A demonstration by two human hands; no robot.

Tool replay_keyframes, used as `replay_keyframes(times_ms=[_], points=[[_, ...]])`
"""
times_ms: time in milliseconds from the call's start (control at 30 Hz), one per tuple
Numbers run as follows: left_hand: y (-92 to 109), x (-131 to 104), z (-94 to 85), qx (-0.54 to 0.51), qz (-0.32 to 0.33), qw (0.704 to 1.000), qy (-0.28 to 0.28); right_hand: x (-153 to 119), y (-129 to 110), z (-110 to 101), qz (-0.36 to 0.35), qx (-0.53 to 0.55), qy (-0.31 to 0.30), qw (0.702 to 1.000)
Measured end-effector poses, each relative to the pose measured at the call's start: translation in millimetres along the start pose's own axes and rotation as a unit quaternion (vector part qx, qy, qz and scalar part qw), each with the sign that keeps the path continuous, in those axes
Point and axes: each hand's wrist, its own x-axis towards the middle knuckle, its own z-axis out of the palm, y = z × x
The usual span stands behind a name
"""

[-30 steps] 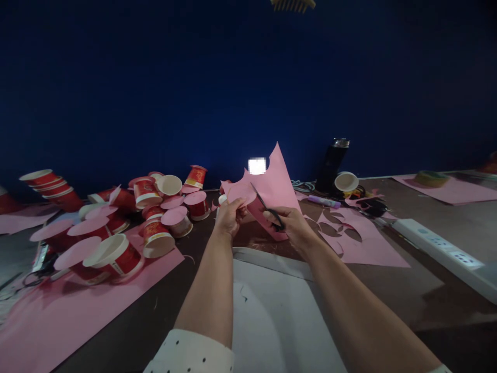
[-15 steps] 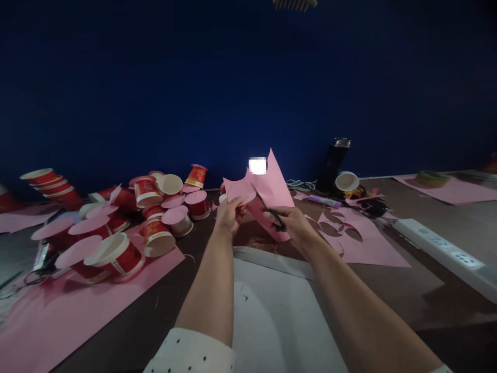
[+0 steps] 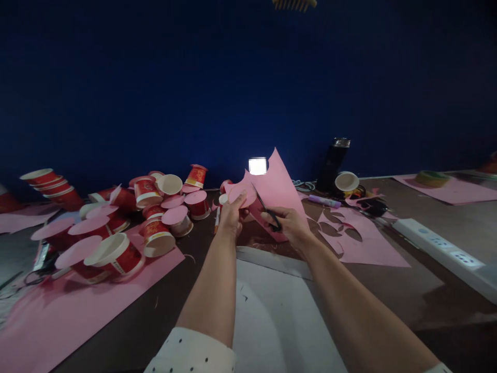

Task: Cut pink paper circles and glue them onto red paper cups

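Note:
A sheet of pink paper point(image 3: 285, 189) stands raised above the table, its upper edge cut into curves. My left hand point(image 3: 232, 216) pinches it at a rounded part on the left. In my right hand point(image 3: 289, 223) is a pair of scissors point(image 3: 274, 219) with dark handles, fingers closed round them. The blades point up and left, against the paper beside the rounded part. How far apart the blades are is hard to make out. Below both hands lies a white board or sheet point(image 3: 272, 305).
Several red paper cups point(image 3: 159, 235), many with pink discs on them, crowd the left. At right are cut pink scraps point(image 3: 373, 246), a purple marker-like tube point(image 3: 324, 201), a dark flask point(image 3: 333, 166), a power strip point(image 3: 438, 243) and a tape roll point(image 3: 432, 179).
The pink sheet has swung slightly to the right and turned. My left hand has shifted a little right with it, while the scissors have moved only slightly.

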Motion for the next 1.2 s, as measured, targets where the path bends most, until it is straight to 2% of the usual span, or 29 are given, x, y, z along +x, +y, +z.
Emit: replay_keyframes(times_ms=[133,400,500,633,1200], points=[[-2.4,-1.1,3.0,0.020,0.000,1.000,0.023,-0.7,0.4,0.3,-0.003,0.001,0.001,1.000],[-8.1,0.9,2.8,0.069,0.024,0.997,0.023,-1.7,1.5,2.6,-0.001,0.053,-0.020,0.998],[-10.4,2.6,1.1,0.084,0.020,0.996,0.028,-1.6,0.7,2.4,0.002,0.046,-0.021,0.999],[-11.3,3.5,0.6,0.087,0.025,0.996,0.007,-1.4,-0.3,1.6,0.002,0.038,-0.010,0.999],[-13.2,5.6,-2.8,0.131,0.054,0.990,0.019,-0.2,0.5,-1.5,-0.011,-0.001,0.018,1.000]])
